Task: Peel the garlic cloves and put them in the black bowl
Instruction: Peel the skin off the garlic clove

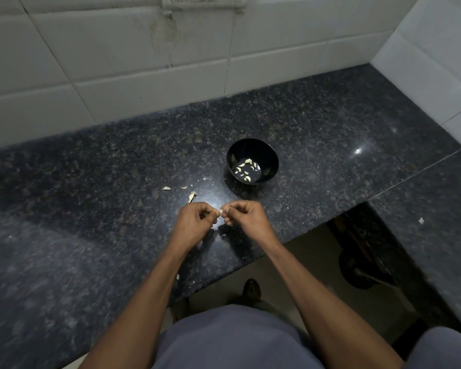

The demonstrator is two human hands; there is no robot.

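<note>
A small pale garlic clove (219,212) sits between my two hands, just above the dark granite counter. My left hand (194,222) pinches it with curled fingers. My right hand (246,215) pinches it from the other side, fingertips meeting my left hand's. The black bowl (266,155) stands a short way beyond my right hand, with several peeled cloves (245,169) on its bottom.
Bits of garlic skin (191,196) lie on the counter (91,182) beyond my left hand and under my wrists. A white tiled wall (117,62) rises behind. The counter's front edge (250,262) cuts in below my right forearm; a second slab (423,209) runs along the right.
</note>
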